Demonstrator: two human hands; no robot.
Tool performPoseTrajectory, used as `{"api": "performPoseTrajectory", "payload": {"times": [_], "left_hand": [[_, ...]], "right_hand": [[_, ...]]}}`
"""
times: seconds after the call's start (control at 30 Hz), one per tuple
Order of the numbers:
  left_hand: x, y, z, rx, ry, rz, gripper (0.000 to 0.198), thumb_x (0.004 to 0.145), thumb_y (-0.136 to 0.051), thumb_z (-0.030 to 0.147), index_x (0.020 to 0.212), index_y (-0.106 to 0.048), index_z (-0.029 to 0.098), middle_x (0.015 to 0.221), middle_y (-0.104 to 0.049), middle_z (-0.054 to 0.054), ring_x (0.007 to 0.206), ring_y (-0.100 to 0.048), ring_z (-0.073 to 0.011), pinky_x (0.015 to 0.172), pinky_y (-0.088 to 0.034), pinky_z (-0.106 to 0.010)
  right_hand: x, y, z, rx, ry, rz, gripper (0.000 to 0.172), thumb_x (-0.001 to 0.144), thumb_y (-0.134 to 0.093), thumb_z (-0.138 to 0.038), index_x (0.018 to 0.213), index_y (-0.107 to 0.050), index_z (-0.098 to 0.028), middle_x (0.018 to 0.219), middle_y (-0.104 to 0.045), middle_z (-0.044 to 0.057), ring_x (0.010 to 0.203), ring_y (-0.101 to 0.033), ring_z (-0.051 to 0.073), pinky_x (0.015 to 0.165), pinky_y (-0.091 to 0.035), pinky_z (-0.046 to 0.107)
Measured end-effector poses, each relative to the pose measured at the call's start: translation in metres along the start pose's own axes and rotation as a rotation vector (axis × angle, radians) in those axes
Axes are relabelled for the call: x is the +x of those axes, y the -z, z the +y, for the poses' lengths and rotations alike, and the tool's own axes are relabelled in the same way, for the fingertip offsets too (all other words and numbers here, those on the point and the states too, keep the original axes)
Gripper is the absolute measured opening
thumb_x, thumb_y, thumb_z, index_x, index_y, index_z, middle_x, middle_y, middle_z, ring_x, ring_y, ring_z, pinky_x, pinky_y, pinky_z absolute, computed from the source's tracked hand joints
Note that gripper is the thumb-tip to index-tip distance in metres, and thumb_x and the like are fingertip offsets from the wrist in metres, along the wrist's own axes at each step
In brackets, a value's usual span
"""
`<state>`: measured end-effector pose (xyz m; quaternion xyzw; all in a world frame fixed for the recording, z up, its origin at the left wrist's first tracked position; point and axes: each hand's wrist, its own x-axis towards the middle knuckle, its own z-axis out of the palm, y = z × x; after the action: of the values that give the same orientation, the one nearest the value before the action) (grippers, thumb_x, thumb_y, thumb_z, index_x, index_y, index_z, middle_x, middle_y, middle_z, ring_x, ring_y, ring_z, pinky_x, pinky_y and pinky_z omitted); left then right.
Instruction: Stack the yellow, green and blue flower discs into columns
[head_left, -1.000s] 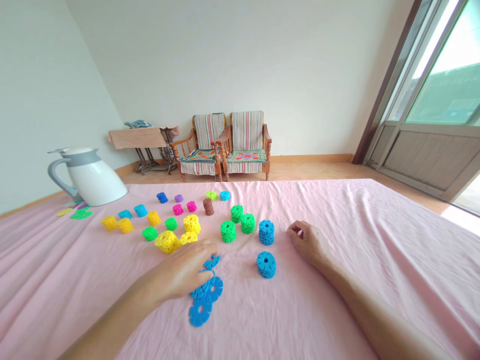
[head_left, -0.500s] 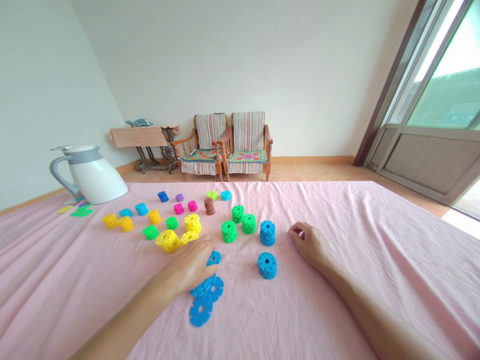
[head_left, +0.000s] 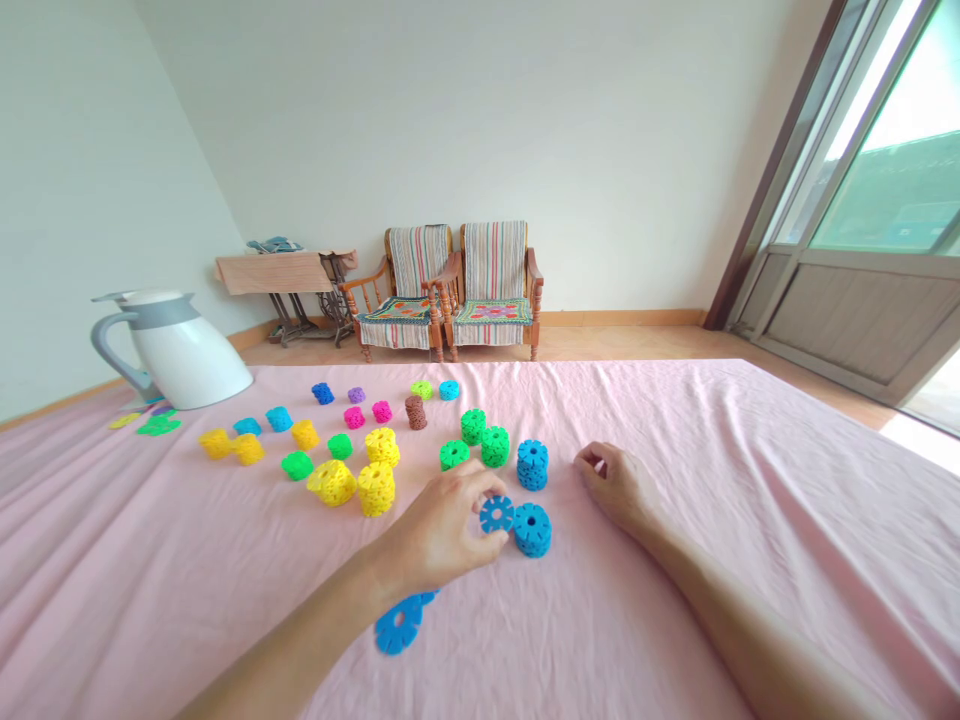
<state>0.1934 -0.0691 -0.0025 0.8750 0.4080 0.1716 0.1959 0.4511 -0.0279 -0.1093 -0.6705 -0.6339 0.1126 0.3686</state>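
Observation:
My left hand point(head_left: 450, 520) pinches a notched blue disc point(head_left: 496, 514) between thumb and fingers, just left of a short blue stack point(head_left: 532, 530). A taller blue stack point(head_left: 532, 465) stands behind that one. Loose blue discs point(head_left: 399, 626) lie below my left wrist, partly hidden by it. My right hand point(head_left: 615, 482) rests on the cloth right of the blue stacks, its fingers curled; whether they hold anything is hidden. Green stacks point(head_left: 495, 446) stand beyond my left hand, one partly covered by it.
Yellow stacks point(head_left: 376, 488) stand left of my left hand, with several smaller coloured stacks behind them. A brown stack point(head_left: 416, 412) is farther back. A white jug point(head_left: 187, 355) stands at the far left of the pink cloth point(head_left: 675, 420). Two chairs are beyond the table.
My left hand has moved right from the loose blue discs, carrying one disc to the short blue stack. My right hand has stayed in place.

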Motion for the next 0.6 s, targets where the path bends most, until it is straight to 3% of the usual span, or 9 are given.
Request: {"api": "performPoseTrajectory", "payload": {"times": [0.13,0.3,0.6], "left_hand": [[0.010,-0.009,0.012,-0.104,-0.047,-0.032,0.034,0.068,-0.065,0.019,0.102,-0.064,0.022,0.093,-0.059,-0.001,0.084,-0.056,-0.0167,0.074,-0.045,-0.027],[0.018,-0.014,0.016,-0.063,-0.094,-0.077,0.028,0.069,-0.064,0.017,0.096,-0.067,0.021,0.095,-0.061,-0.002,0.089,-0.057,-0.0194,0.078,-0.044,-0.029],[0.022,-0.015,0.017,-0.018,-0.085,-0.102,0.037,0.067,-0.064,0.015,0.103,-0.067,0.022,0.094,-0.060,-0.003,0.092,-0.056,-0.0215,0.078,-0.044,-0.030]], "right_hand": [[-0.001,0.002,-0.003,-0.011,0.000,0.003,0.017,0.075,-0.047,-0.025,0.067,-0.061,-0.021,0.068,-0.061,0.000,0.057,-0.052,0.013,0.056,-0.035,0.024],[0.000,0.003,-0.004,-0.021,-0.007,0.012,0.017,0.075,-0.047,-0.025,0.067,-0.061,-0.021,0.067,-0.061,0.000,0.057,-0.052,0.013,0.056,-0.034,0.024],[0.000,-0.001,0.000,-0.017,-0.009,0.020,0.015,0.075,-0.047,-0.025,0.067,-0.060,-0.021,0.068,-0.060,0.000,0.057,-0.052,0.013,0.056,-0.035,0.024]]}}
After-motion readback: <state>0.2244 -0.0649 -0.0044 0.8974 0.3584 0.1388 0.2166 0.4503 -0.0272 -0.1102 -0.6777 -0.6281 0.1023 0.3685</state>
